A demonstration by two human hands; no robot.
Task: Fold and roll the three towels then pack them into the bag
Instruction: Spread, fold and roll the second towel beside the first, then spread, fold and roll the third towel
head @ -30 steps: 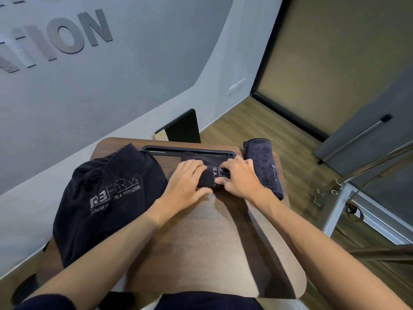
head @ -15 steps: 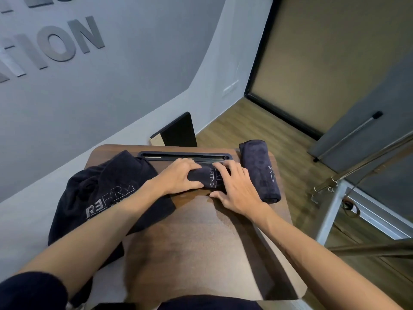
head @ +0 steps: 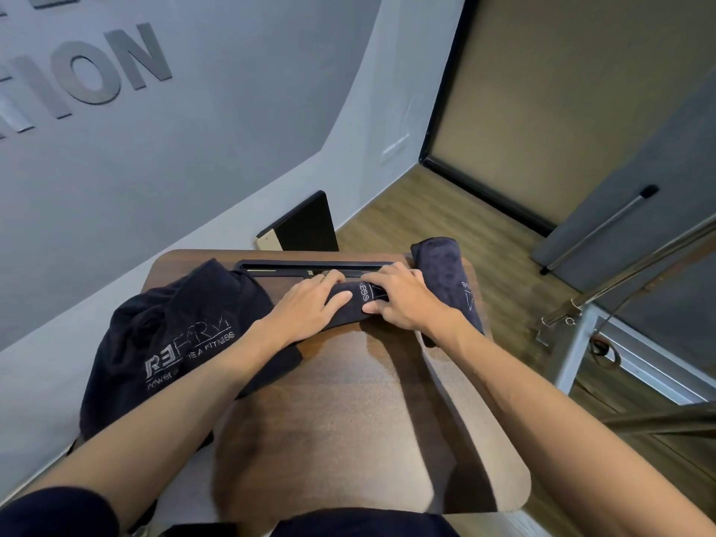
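Observation:
A dark navy towel with white lettering lies as a tight roll near the far edge of the wooden table. My left hand grips its left part, fingers curled over the top. My right hand grips its right part, thumb pressed at the near side. Most of the roll is hidden under the hands. A second rolled dark towel lies just right of my right hand, pointing away from me. A crumpled dark cloth with a white logo hangs over the table's left edge; bag or towel, I cannot tell.
A black slot runs along the table's far edge just behind the hands. A black board leans on the wall beyond. A metal frame stands to the right over the wooden floor.
Both hands have pushed the towel roll away from me towards the black slot, and the roll has become tighter. The camera view has shifted slightly.

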